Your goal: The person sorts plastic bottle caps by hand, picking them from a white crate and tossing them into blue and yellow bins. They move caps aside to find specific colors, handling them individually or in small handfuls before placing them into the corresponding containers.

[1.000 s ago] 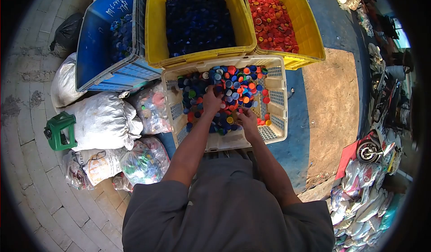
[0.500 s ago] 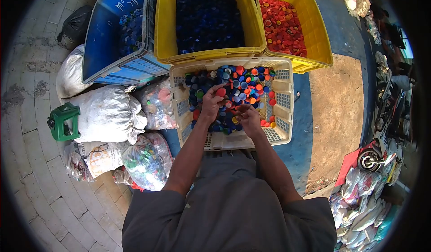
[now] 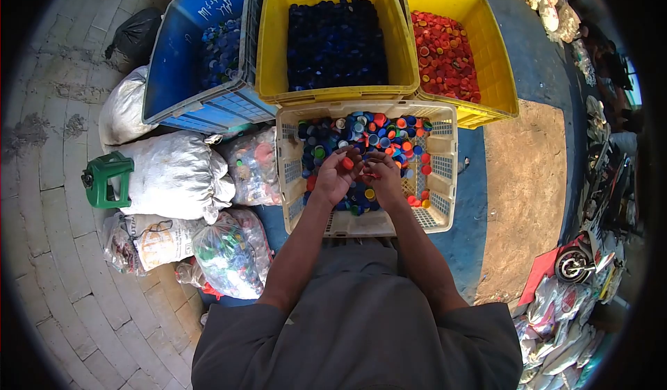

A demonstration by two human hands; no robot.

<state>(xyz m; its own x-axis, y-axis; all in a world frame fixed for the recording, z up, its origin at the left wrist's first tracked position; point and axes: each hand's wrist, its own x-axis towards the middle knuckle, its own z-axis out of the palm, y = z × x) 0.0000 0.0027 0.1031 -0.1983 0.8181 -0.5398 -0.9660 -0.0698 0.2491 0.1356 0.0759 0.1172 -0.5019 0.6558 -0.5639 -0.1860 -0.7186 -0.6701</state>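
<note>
Above the pile in a cream plastic crate (image 3: pixel 299 209), my left hand (image 3: pixel 335 180) is turned palm up, fingers curled around a red bottle cap (image 3: pixel 347 163). Close beside it, my right hand (image 3: pixel 383 178) has its fingers bent and drawn together near the left fingertips. Whatever sits between the right fingers is too small to make out. Mixed bottle caps (image 3: pixel 375 140) in blue, red, orange, white and green lie in the crate under both hands.
Behind the crate stand a blue bin (image 3: pixel 167 77) with bluish caps, a yellow bin (image 3: pixel 274 56) with dark blue caps and another yellow bin (image 3: pixel 497 63) with red caps. White sacks (image 3: pixel 174 175), a clear bag (image 3: pixel 229 251) and a green plastic object (image 3: pixel 111 181) lie left.
My left hand has turned palm up with the red cap and come nearer my right hand. My right fingers have drawn in toward it. The whole view has shifted slightly.
</note>
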